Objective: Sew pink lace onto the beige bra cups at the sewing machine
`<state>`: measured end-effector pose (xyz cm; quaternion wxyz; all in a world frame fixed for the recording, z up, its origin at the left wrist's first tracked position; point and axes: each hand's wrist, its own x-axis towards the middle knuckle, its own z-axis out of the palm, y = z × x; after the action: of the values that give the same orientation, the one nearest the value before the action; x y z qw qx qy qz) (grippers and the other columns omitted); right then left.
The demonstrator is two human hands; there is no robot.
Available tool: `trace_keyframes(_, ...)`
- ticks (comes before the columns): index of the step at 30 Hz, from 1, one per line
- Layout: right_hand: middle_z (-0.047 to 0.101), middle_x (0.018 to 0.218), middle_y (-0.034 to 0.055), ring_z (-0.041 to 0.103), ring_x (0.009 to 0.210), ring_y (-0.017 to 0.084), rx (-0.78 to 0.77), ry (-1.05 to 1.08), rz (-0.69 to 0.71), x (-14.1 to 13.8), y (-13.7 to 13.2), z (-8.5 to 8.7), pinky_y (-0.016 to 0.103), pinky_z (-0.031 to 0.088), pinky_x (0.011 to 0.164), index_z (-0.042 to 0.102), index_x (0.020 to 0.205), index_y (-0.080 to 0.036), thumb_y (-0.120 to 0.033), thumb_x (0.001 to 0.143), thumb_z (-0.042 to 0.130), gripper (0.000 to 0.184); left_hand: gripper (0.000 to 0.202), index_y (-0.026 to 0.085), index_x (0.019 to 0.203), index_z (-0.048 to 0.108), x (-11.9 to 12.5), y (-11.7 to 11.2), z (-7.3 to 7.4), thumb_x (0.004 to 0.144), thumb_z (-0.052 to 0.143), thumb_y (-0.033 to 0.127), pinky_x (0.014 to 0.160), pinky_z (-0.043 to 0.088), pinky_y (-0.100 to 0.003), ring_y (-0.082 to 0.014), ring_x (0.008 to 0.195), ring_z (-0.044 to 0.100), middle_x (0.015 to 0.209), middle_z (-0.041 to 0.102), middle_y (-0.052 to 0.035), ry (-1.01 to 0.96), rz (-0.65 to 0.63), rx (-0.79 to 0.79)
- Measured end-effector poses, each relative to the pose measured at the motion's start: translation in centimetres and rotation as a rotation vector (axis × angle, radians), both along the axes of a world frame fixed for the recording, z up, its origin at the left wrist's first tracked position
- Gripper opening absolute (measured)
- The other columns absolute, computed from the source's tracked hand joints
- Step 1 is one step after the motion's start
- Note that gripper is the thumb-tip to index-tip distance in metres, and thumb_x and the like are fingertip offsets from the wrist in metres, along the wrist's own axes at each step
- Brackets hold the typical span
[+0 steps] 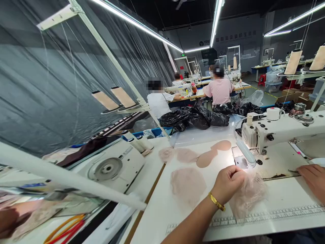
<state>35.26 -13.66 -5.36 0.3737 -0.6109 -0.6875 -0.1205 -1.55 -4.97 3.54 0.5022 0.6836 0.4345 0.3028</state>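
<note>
My left hand (230, 183), with a gold bracelet at the wrist, is closed in a pinch on a sheer pale-pink lace piece (250, 196). The lace hangs toward me over the table edge ruler, just in front of the lit needle area of a white sewing machine (284, 130). At the right edge my right hand (313, 178) rests on the machine bed, fingers stretched out. A thin dark object (293, 171) lies by its fingertips; its kind is unclear. Left of the machine lie beige cup-shaped pieces (207, 158) and a sheer round piece (188, 186).
A printed ruler (284, 213) runs along the front edge. A thread stand with cones (124, 96) rises at left, beside another machine (114, 166). Another person's hand (8, 217) shows lower left. Black plastic bags (195, 117) lie beyond the table; co-workers sit farther back.
</note>
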Motion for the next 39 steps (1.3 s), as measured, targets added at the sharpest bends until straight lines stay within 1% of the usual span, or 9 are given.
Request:
trace_keyframes(2, 0.075, 0.089, 0.0145, 0.074, 0.079, 0.033, -0.066, 0.039, 0.041, -3.9, -0.5, 0.9, 0.046, 0.055, 0.068, 0.067, 0.103, -0.024, -0.041, 0.107, 0.043, 0.030, 0.013, 0.019, 0.080, 0.072, 0.2, -0.3, 0.2, 0.072, 0.063, 0.024, 0.068, 0.048, -0.027, -0.0190, 0.076, 0.060, 0.078, 0.067, 0.0000, 0.012, 0.002, 0.023)
trace_keyframes(4, 0.072, 0.082, 0.0052, 0.073, 0.072, 0.026, -0.172, 0.254, 0.101, -8.6, -1.1, 2.3, 0.035, 0.057, 0.060, 0.059, 0.116, -0.026, -0.043, 0.110, 0.039, 0.026, 0.015, 0.020, 0.082, 0.074, 0.2, -0.6, 0.3, 0.072, 0.063, 0.022, 0.072, 0.052, -0.029, -0.0211, 0.082, 0.063, 0.084, 0.071, -0.0010, 0.037, 0.009, 0.050)
trace_keyframes(6, 0.072, 0.088, 0.0019, 0.072, 0.074, 0.022, -0.244, 0.332, 0.227, -12.9, -1.3, 3.6, 0.031, 0.058, 0.063, 0.057, 0.123, -0.028, -0.044, 0.110, 0.046, 0.023, 0.017, 0.021, 0.084, 0.075, 0.1, -0.8, 0.2, 0.072, 0.063, 0.021, 0.076, 0.054, -0.031, -0.0218, 0.084, 0.065, 0.087, 0.073, -0.0012, 0.060, 0.015, 0.074)
trace_keyframes(8, 0.071, 0.091, 0.0011, 0.071, 0.074, 0.021, -0.204, 0.322, 0.296, -16.1, -1.1, 4.6, 0.029, 0.058, 0.064, 0.056, 0.124, -0.030, -0.043, 0.109, 0.050, 0.022, 0.019, 0.021, 0.085, 0.077, 0.0, -0.9, 0.1, 0.073, 0.063, 0.020, 0.077, 0.054, -0.031, -0.0214, 0.084, 0.066, 0.088, 0.073, -0.0010, 0.071, 0.013, 0.101)
trace_keyframes(11, 0.069, 0.100, 0.0047, 0.070, 0.085, 0.023, -0.075, 0.278, 0.302, -18.5, -0.4, 5.2, 0.032, 0.059, 0.070, 0.057, 0.122, -0.029, -0.043, 0.110, 0.047, 0.021, 0.020, 0.021, 0.086, 0.079, -0.2, -0.9, -0.1, 0.075, 0.063, 0.021, 0.078, 0.054, -0.031, -0.0210, 0.084, 0.066, 0.087, 0.072, -0.0013, 0.049, 0.009, 0.118)
trace_keyframes(13, 0.066, 0.099, 0.0053, 0.069, 0.086, 0.023, -0.069, 0.275, 0.296, -18.9, -0.1, 5.2, 0.033, 0.058, 0.070, 0.057, 0.117, -0.028, -0.044, 0.111, 0.045, 0.021, 0.019, 0.021, 0.085, 0.079, -0.3, -0.8, -0.1, 0.075, 0.063, 0.022, 0.078, 0.054, -0.031, -0.0213, 0.085, 0.067, 0.088, 0.072, -0.0017, 0.026, 0.016, 0.113)
trace_keyframes(19, 0.063, 0.084, -0.0002, 0.064, 0.070, 0.019, -0.228, 0.242, 0.342, -18.8, -0.2, 4.9, 0.030, 0.052, 0.060, 0.055, 0.102, -0.027, -0.042, 0.113, 0.040, 0.024, 0.020, 0.021, 0.086, 0.079, -0.4, -0.6, -0.1, 0.074, 0.063, 0.022, 0.080, 0.054, -0.031, -0.0220, 0.087, 0.067, 0.089, 0.073, -0.0019, -0.003, 0.023, 0.079)
trace_keyframes(25, 0.071, 0.092, 0.0023, 0.071, 0.078, 0.022, -0.037, 0.111, 0.164, -18.7, 0.5, 4.4, 0.033, 0.052, 0.066, 0.055, 0.115, -0.027, -0.043, 0.114, 0.037, 0.024, 0.020, 0.021, 0.087, 0.079, -0.4, -0.7, -0.1, 0.075, 0.063, 0.024, 0.080, 0.053, -0.031, -0.0218, 0.086, 0.065, 0.088, 0.072, -0.0021, 0.010, 0.013, 0.115)
trace_keyframes(39, 0.070, 0.090, 0.0020, 0.070, 0.078, 0.019, 0.077, -0.031, 0.062, -19.1, 1.1, 4.3, 0.030, 0.047, 0.066, 0.058, 0.109, -0.022, -0.038, 0.116, 0.035, 0.029, 0.024, 0.018, 0.085, 0.080, -0.2, -1.4, 0.6, 0.074, 0.060, 0.026, 0.076, 0.048, -0.030, -0.0216, 0.083, 0.062, 0.086, 0.069, -0.0040, 0.004, 0.029, 0.109)
